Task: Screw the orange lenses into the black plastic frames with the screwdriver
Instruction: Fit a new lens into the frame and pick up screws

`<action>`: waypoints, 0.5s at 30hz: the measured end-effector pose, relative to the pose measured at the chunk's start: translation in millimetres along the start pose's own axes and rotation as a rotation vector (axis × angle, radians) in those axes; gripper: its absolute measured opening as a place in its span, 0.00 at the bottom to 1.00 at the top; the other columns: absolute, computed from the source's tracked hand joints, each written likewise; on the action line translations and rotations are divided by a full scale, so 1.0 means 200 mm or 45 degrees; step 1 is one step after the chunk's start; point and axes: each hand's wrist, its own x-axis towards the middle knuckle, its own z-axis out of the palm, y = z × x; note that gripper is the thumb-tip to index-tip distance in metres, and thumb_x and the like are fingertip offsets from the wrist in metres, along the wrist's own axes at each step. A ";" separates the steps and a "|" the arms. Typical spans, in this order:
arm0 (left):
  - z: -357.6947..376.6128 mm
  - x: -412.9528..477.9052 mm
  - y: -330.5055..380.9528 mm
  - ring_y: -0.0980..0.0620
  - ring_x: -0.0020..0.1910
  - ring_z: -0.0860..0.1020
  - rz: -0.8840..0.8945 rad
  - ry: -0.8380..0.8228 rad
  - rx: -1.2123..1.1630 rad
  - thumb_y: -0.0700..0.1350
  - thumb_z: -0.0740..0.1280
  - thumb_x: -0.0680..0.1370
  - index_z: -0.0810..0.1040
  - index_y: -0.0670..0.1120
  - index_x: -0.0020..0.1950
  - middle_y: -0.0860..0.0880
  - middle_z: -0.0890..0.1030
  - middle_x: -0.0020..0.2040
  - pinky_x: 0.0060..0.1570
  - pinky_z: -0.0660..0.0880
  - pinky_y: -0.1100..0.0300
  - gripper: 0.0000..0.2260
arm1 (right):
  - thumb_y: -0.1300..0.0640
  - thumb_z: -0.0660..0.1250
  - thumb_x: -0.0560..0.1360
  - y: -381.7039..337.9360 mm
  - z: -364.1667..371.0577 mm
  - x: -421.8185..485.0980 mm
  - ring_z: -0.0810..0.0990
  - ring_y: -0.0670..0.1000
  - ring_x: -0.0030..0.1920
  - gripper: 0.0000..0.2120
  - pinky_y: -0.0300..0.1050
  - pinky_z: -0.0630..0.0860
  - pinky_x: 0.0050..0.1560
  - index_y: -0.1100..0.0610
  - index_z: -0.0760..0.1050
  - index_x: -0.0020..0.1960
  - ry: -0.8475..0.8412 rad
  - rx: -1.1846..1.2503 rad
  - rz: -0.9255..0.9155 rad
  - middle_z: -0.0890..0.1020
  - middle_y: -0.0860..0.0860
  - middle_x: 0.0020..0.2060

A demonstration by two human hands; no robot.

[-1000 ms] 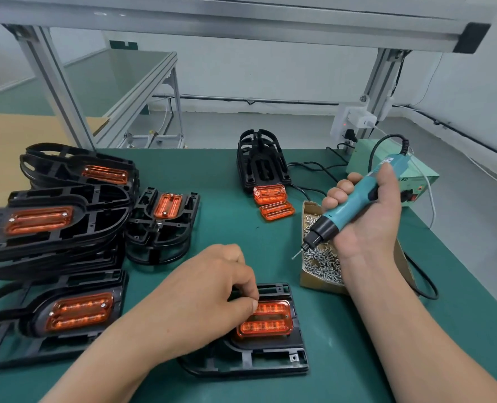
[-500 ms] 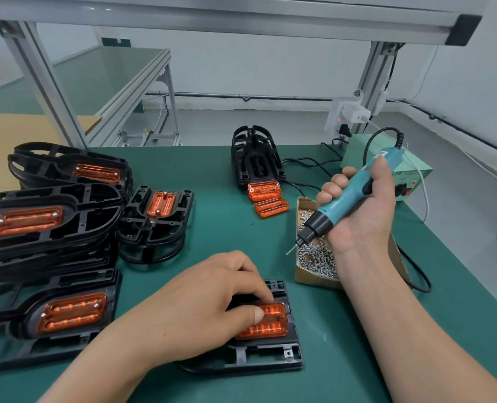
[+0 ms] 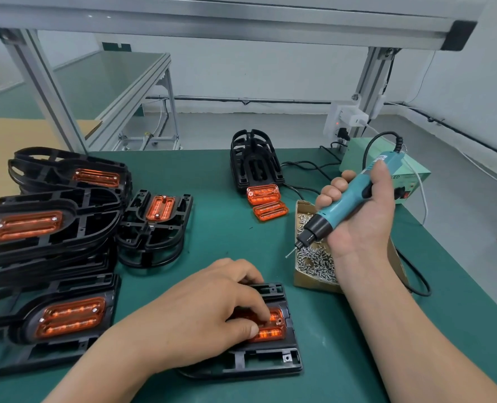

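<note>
The head camera is showing a job well under way but not finished. At the left of the green table mat (image 3: 218,228), a heap of black plastic frames with orange lenses fitted (image 3: 90,216) is lying stacked and overlapping. Small silvery screw heads are showing at the ends of several of those lenses, so I am judging these done. At the far middle, a stack of bare black frames (image 3: 254,162) is standing with no lenses in it. Two loose orange lenses (image 3: 263,194) are lying just in front of it, touching each other, so at least those are left to do.

The piece in hand is the flat black plastic frame (image 3: 264,365) lying nearest the person, with a rectangular orange lens (image 3: 274,333) sitting in its pocket. The left hand (image 3: 209,309) is resting on it with fingers bent, the thumb and forefinger tips close together on the lens's right end. Whether they are pinching a screw or merely pressing the lens down, I cannot tell. The right hand (image 3: 363,222) is wrapping all its fingers round the teal corded electric screwdriver (image 3: 340,205) and holding it aloft and tilted. Its bit is pointing down and to the left, well apart from the lens, so no driving is happening here yet.

The open brown cardboard box (image 3: 311,285) just right of the frame is holding a loose heap of small silver screws (image 3: 314,258), partly hidden by the right wrist.
</note>
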 end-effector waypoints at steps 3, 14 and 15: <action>0.01 0.01 0.01 0.68 0.69 0.64 -0.010 0.012 0.022 0.59 0.69 0.80 0.79 0.68 0.60 0.71 0.66 0.65 0.66 0.68 0.64 0.09 | 0.39 0.69 0.80 -0.01 0.00 0.01 0.72 0.49 0.33 0.20 0.42 0.73 0.35 0.56 0.75 0.47 0.004 0.028 -0.005 0.74 0.50 0.36; 0.00 0.05 0.08 0.64 0.67 0.68 -0.004 0.154 -0.014 0.62 0.66 0.81 0.77 0.65 0.62 0.67 0.71 0.61 0.65 0.70 0.61 0.11 | 0.41 0.71 0.79 -0.10 -0.04 0.07 0.72 0.49 0.32 0.19 0.42 0.72 0.34 0.57 0.75 0.45 0.087 0.232 -0.109 0.74 0.50 0.35; 0.00 0.07 0.09 0.63 0.66 0.69 0.011 0.212 0.008 0.60 0.66 0.82 0.77 0.63 0.63 0.65 0.72 0.60 0.65 0.70 0.60 0.10 | 0.41 0.71 0.79 -0.11 -0.05 0.07 0.72 0.49 0.32 0.19 0.42 0.73 0.34 0.57 0.74 0.45 0.094 0.266 -0.127 0.74 0.50 0.35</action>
